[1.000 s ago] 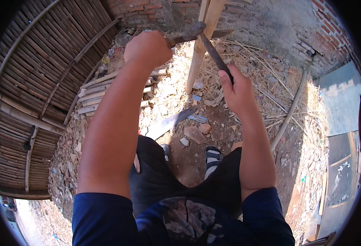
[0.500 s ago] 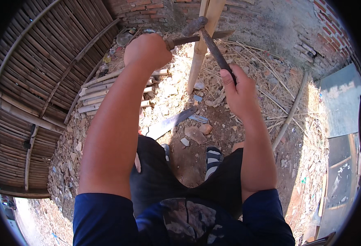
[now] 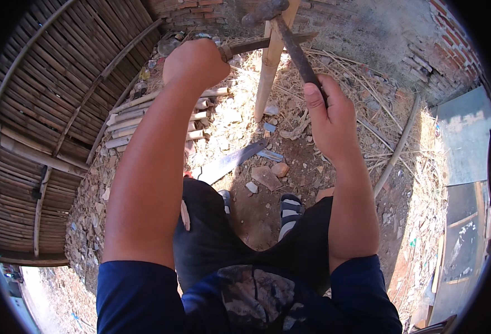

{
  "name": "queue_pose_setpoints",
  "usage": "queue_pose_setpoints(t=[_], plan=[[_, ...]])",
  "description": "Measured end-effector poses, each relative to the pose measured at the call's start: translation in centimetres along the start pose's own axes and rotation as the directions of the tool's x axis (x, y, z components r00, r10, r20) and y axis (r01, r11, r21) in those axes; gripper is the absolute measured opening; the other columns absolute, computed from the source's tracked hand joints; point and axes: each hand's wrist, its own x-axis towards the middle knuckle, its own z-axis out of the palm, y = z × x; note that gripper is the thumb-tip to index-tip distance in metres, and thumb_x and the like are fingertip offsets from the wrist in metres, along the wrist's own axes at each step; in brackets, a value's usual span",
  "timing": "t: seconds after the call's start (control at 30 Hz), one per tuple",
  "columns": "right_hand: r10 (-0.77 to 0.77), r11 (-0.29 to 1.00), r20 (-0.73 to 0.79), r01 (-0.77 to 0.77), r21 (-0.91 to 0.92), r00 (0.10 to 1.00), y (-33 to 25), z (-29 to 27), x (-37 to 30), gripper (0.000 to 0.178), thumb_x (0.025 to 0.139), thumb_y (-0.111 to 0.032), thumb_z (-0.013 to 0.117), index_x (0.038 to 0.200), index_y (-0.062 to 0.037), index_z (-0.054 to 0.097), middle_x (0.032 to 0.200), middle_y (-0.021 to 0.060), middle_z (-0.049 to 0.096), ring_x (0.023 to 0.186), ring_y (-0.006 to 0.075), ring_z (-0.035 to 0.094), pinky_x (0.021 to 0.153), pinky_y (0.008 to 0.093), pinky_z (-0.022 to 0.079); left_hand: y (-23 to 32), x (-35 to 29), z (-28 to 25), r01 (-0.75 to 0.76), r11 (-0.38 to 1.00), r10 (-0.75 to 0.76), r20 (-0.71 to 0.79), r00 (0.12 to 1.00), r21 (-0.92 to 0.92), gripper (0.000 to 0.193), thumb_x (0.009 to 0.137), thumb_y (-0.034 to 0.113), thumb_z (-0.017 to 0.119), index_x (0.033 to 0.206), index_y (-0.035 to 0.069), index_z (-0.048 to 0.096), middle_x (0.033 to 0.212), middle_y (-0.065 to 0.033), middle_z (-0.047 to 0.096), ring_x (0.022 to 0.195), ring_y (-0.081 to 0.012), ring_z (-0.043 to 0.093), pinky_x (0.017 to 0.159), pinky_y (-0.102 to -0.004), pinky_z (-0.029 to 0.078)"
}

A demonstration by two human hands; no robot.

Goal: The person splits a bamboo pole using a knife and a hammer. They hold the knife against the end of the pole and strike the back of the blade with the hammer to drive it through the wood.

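Gripping hammer point(image 3: 290, 39) in right hand point(image 3: 329, 119), left hand point(image 3: 195, 61) fisted round blade point(image 3: 267, 43) across bamboo pole point(image 3: 270, 72); a glancing strike could hit knuckles.

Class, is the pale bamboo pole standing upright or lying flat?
Upright: the pale bamboo pole rises from the littered ground, a hammer raised by its top.

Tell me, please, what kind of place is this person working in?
Probably an outdoor yard used for rough bamboo work. Woven bamboo panels stand at the left, cut bamboo pieces lie on littered dirt, and a brick wall closes the far side.
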Motion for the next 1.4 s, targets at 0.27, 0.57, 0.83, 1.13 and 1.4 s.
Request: queue_pose_setpoints(t=[0.27, 0.57, 0.83, 1.13, 1.4], plan=[[0.003, 0.996, -0.032, -0.006, -0.09, 0.999, 2.4, 2.1, -0.3, 0.034, 0.108, -0.037, 0.053, 0.117, -0.0047, 0.061, 0.07, 0.012, 0.062, 0.062, 0.0187, 0.064, 0.058, 0.0357, 0.046, 0.8, 0.3, 0.2, 0.003, 1.0, -0.003, 0.029, 1.0, -0.019, 0.032, 0.082, 0.027, 0.067, 0.106, 0.009, 0.078, 0.11, -0.0158, 0.076, 0.102, -0.0326, 0.074, 0.088, -0.0447, 0.06], [-0.093, 0.993, -0.236, 0.107, 0.049, 0.967, -1.1, 0.8, -0.3, 0.033, 0.107, -0.039, 0.056, 0.117, -0.0079, 0.063, 0.072, 0.0134, 0.065, 0.062, 0.0308, 0.066, 0.059, 0.0416, 0.048, -0.3, -0.3, 0.5, 0.035, 0.999, -0.035, 0.014, 0.999, -0.002, 0.032, 0.082, 0.026, 0.068, 0.107, 0.01, 0.079, 0.112, -0.0151, 0.076, 0.103, -0.0324, 0.074, 0.088, -0.0451, 0.06], [0.047, 0.989, 0.009, -0.045, -0.143, 0.999, 0.3, 1.1, -0.2, 0.035, 0.107, -0.037, 0.056, 0.12, -0.0053, 0.061, 0.068, 0.011, 0.063, 0.061, 0.0237, 0.065, 0.058, 0.0362, 0.047, 0.1, -0.2, 0.8, 0.033, 0.999, -0.033, -0.025, 0.999, -0.012, 0.032, 0.082, 0.027, 0.067, 0.108, 0.011, 0.079, 0.111, -0.0149, 0.076, 0.103, -0.0325, 0.074, 0.089, -0.044, 0.06], [-0.088, 0.99, -0.226, 0.059, -0.13, 0.97, 2.7, 3.0, -0.3, 0.035, 0.106, -0.037, 0.058, 0.117, -0.0041, 0.061, 0.071, 0.0138, 0.065, 0.063, 0.031, 0.068, 0.058, 0.0381, 0.049, 0.5, 0.2, 0.7, 0.014, 1.0, -0.014, -0.037, 0.999, -0.01, 0.033, 0.083, 0.028, 0.068, 0.108, 0.009, 0.078, 0.111, -0.0154, 0.076, 0.103, -0.0326, 0.074, 0.088, -0.0443, 0.061], [-0.04, 0.988, -0.264, 0.077, 0.132, 0.964, -0.3, 0.5, 0.1, 0.032, 0.106, -0.034, 0.059, 0.117, -0.0048, 0.06, 0.071, 0.0124, 0.065, 0.066, 0.0298, 0.069, 0.059, 0.0378, 0.05, -0.6, -0.2, 0.6, 0.059, 0.998, -0.059, 0.029, 0.998, 0.0, 0.033, 0.083, 0.028, 0.069, 0.109, 0.011, 0.079, 0.115, -0.0148, 0.075, 0.104, -0.0327, 0.073, 0.09, -0.044, 0.06]])
